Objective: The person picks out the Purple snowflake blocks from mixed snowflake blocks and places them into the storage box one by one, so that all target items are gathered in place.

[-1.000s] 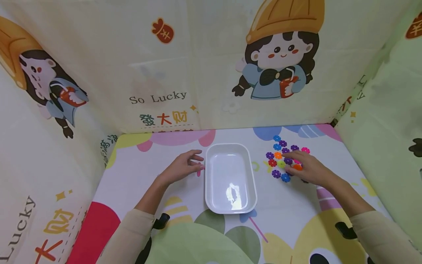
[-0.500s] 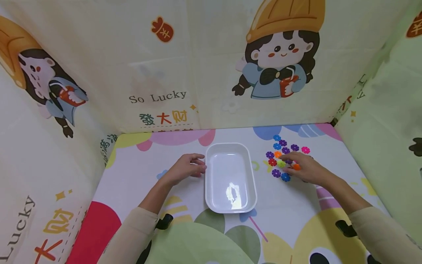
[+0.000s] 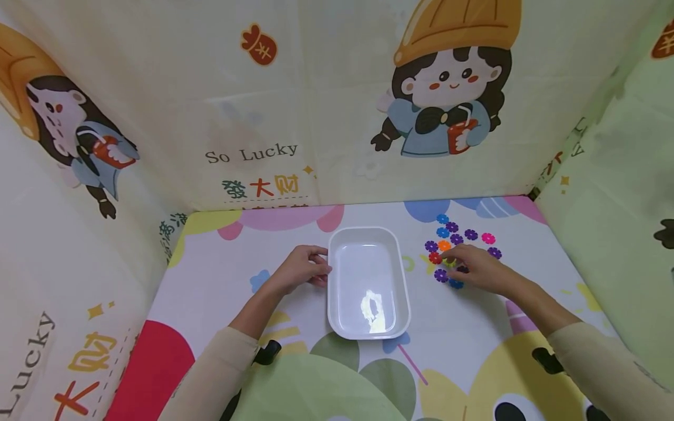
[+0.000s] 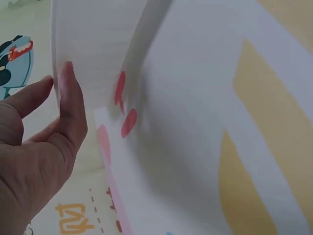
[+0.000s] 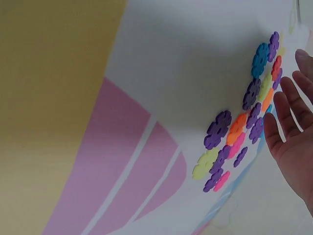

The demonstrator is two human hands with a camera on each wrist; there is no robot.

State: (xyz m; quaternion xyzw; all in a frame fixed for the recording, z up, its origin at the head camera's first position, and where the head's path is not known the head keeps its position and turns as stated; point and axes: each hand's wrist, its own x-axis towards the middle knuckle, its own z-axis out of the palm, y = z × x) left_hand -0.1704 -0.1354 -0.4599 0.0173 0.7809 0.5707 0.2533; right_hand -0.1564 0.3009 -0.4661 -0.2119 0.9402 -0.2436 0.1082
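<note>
A shallow white rectangular tray (image 3: 363, 269) stands in the middle of the table, with nothing lying in it. My left hand (image 3: 300, 269) pinches its left rim, the thumb on one side and the fingers against the outer wall. To the right, several flower-shaped plastic snowflake discs lie loose, among them a red disc (image 3: 434, 258), an orange disc (image 3: 444, 245) and a pink disc (image 3: 488, 238). Over their near part hovers my right hand (image 3: 479, 268), fingers loosely extended and holding nothing that I can see. It hides some discs in the head view; the right wrist view shows more of them (image 5: 254, 93).
A printed cloth (image 3: 221, 263) covers the table. Cloth walls with cartoon prints enclose the back (image 3: 337, 117) and both sides. Bare tabletop lies between the tray and the discs.
My left hand has moved slightly right, onto the tray's rim. My right hand has shifted a little left and nearer over the discs, uncovering a purple disc at the right. The tray stays put.
</note>
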